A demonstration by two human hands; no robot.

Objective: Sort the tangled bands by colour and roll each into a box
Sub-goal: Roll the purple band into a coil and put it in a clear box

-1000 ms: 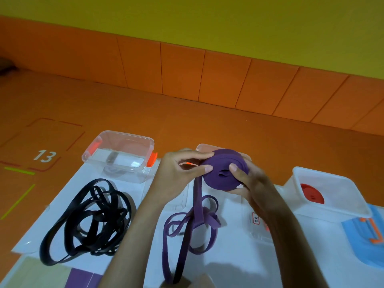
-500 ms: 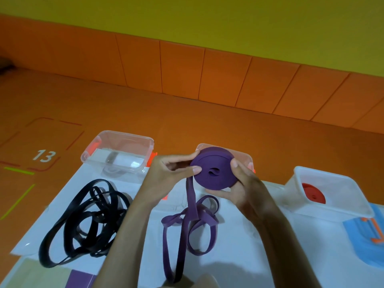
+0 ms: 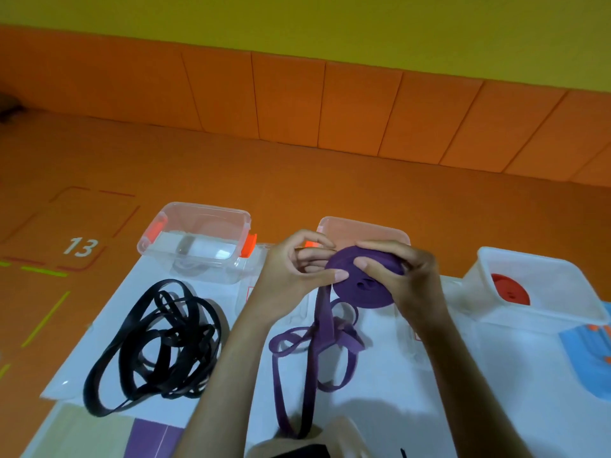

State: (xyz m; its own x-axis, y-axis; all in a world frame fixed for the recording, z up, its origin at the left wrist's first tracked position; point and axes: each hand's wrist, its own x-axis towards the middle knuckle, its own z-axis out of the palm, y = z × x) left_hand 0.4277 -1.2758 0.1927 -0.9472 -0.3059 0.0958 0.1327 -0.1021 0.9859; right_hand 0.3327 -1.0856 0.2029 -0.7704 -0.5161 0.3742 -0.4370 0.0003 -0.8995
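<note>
A purple band is partly wound into a flat roll [image 3: 362,285], held up over the white sheet. My right hand [image 3: 401,279] grips the roll from the right, thumb on its face. My left hand [image 3: 294,276] pinches the roll's left edge where the loose strand leaves it. The unrolled purple tail [image 3: 314,355] hangs down and lies in loops on the sheet. A black band [image 3: 158,345] lies tangled at the left. A red roll [image 3: 510,289] sits in the white box [image 3: 562,312] at the right.
Two clear boxes stand behind: one with orange clips [image 3: 198,239] at the left, another [image 3: 363,229] just behind my hands. A white sheet [image 3: 413,391] covers the work area on an orange floor. A blue lid [image 3: 591,358] lies at the right edge.
The purple roll has turned and tilted in my hands, and my right hand now wraps further over its top. The loose tail has shifted slightly on the sheet.
</note>
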